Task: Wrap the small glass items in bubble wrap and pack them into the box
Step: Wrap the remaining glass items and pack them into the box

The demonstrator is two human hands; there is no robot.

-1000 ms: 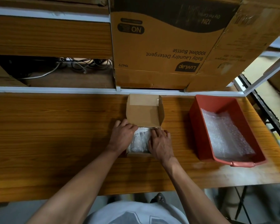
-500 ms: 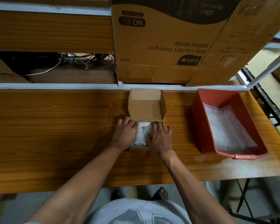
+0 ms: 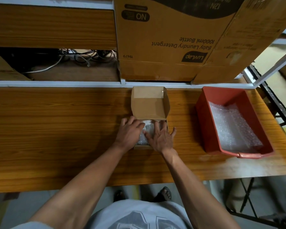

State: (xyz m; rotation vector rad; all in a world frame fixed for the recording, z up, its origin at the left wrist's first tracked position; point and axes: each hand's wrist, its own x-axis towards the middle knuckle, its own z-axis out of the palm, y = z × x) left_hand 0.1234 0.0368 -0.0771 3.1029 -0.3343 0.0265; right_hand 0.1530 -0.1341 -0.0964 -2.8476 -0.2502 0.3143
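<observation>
Both hands sit over the open box (image 3: 149, 111): the left hand (image 3: 130, 133) lies with fingers loosely bent on the bubble-wrapped bundle (image 3: 146, 130) inside, the right hand (image 3: 161, 139) flat and spread beside it. Pressing too hard could crack the glass, which seems tightly packed, though the hands hide most of it. The table (image 3: 56, 129) is wood-grain; a red bin (image 3: 203, 116) of bubble wrap (image 3: 233, 128) stands right, a big carton (image 3: 168, 40) on the far shelf.

Table (image 3: 56, 129): wood-grain top across the middle of the frame.
Large carton (image 3: 168, 38): upper centre, on the shelf — print upside down, "Baby Laundry Detergent".
Cables (image 3: 82, 57): upper left, tangled — one white.
Sandalled feet (image 3: 163, 194): bottom centre.
</observation>
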